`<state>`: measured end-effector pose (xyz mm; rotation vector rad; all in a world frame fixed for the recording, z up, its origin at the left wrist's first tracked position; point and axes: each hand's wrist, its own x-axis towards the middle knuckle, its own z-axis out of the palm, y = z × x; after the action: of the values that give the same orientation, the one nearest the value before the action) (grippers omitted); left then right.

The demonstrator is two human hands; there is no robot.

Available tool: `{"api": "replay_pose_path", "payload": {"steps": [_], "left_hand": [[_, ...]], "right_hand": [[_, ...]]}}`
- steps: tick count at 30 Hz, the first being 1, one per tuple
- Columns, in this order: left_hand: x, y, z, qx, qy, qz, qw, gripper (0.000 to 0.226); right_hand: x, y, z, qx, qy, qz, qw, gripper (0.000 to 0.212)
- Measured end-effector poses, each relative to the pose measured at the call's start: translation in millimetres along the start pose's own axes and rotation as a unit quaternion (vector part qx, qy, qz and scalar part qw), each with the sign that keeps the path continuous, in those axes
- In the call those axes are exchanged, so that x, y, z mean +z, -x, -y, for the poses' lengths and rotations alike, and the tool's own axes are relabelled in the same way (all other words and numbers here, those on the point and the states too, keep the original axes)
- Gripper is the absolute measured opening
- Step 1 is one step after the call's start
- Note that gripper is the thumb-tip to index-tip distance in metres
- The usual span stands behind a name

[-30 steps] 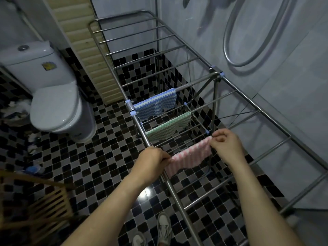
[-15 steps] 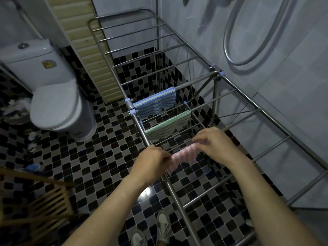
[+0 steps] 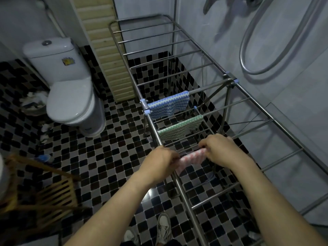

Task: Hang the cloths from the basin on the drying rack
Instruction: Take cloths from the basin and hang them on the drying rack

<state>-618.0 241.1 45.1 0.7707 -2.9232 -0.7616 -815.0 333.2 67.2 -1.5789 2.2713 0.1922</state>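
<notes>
- Drying rack: blue cloth and green cloth already draped over adjacent rungs, approx. flat. 2 done.
- Pink cloth: over next rung nearer the person, bunched between both hands, not spread.
- Left hand: grip closed on pink cloth's left end by the side rail.
- Right hand: grip closed on its right end.
- Basin not in view; remaining cloths can't be confirmed. Est. 3rd hang nearly complete, needs spreading and release.

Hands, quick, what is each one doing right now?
Left hand: closed on one end of the pink cloth.
Right hand: closed on the other end of the pink cloth.
</notes>
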Motion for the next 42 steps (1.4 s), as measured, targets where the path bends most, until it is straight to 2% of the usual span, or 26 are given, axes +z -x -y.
{"api": "replay_pose_path", "payload": {"steps": [3,9,14,19,25,29,32,35,39,42], "left_hand": [[-13,10,10,-0.053,0.101,-0.028,0.993,0.023],[-47,45,45,-0.162,0.251,-0.117,0.947,0.02],[-74,79,84,-0.201,0.254,-0.174,0.93,0.026],[-103,132,154,-0.264,0.217,-0.247,0.907,0.026],[-142,203,232,-0.342,0.249,-0.321,0.847,0.025],[-160,255,291,-0.407,0.259,-0.388,0.785,0.022],[-166,293,334,-0.48,0.238,-0.404,0.741,0.022],[-154,326,381,-0.566,0.209,-0.356,0.713,0.024],[-131,365,442,-0.648,0.198,-0.215,0.703,0.015],[-118,378,469,-0.654,0.195,-0.134,0.718,0.037]], "right_hand": [[-14,-4,19,-0.015,-0.054,0.023,0.998,0.044],[-37,-22,83,-0.076,-0.176,-0.041,0.981,0.028],[-51,-42,155,-0.117,-0.221,-0.048,0.967,0.021],[-51,-71,264,-0.184,-0.274,-0.02,0.944,0.017],[-40,-98,399,-0.236,-0.345,0.02,0.908,0.014],[-24,-119,494,-0.237,-0.389,0.059,0.889,0.014],[-8,-129,556,-0.225,-0.368,0.1,0.897,0.016],[18,-137,607,-0.306,-0.205,0.092,0.925,0.027],[66,-147,676,-0.421,-0.02,0.098,0.902,0.038],[97,-160,711,-0.432,0.07,0.103,0.893,0.036]]}}
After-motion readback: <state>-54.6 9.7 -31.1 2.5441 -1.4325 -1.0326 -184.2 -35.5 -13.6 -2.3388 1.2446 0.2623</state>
